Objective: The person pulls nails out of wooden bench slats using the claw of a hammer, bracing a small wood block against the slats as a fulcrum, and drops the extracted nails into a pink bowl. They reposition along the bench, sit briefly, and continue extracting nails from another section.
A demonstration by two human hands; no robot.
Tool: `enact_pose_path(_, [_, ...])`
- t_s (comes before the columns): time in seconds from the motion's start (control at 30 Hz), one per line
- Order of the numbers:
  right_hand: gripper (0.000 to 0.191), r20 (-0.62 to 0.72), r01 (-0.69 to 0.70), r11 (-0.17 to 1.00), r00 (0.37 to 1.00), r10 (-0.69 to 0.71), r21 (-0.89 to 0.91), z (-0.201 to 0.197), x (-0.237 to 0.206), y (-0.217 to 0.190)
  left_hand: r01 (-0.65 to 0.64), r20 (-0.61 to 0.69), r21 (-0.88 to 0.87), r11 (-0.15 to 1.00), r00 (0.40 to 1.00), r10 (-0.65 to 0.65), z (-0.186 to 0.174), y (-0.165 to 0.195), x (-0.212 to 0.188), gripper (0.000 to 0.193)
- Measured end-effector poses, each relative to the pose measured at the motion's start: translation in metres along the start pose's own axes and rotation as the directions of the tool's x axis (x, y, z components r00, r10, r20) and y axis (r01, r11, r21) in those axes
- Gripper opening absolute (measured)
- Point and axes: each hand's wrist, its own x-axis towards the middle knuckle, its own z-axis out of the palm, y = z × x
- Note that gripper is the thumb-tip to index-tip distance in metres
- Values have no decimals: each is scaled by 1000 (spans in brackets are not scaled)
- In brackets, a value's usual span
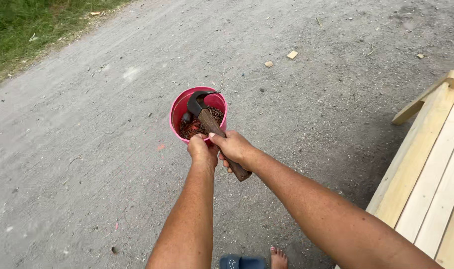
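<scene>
A small pink bucket full of rusty nails stands on the gravel ground. My right hand grips the dark wooden handle of a claw hammer, whose black head hangs over the bucket's opening. My left hand is closed at the bucket's near rim, right beside my right hand; what its fingers pinch is hidden.
A pale wooden plank structure stands at the right edge. Two small wood offcuts lie farther away on the gravel. Grass borders the top left. My foot in a blue sandal shows at the bottom.
</scene>
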Motion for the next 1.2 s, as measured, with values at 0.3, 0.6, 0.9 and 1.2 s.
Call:
enact_pose_path(0.3, [46,-348,91,978,937,-20,189,-197,4,-12,201,178,202,959,955,-238,216,-125,-33,17])
enact_pose_path(0.6, [41,-593,131,932,799,103,337,-339,29,-29,261,293,516,816,841,-454,364,-225,-16,20])
enact_pose_path(0.9, [40,-803,287,830,525,281,478,-458,37,-41,162,356,800,577,645,-676,499,-332,-25,23])
enact_pose_path(1.2, [33,-858,397,773,366,361,494,-590,-9,-19,-10,288,944,331,521,-804,574,-461,-79,26])
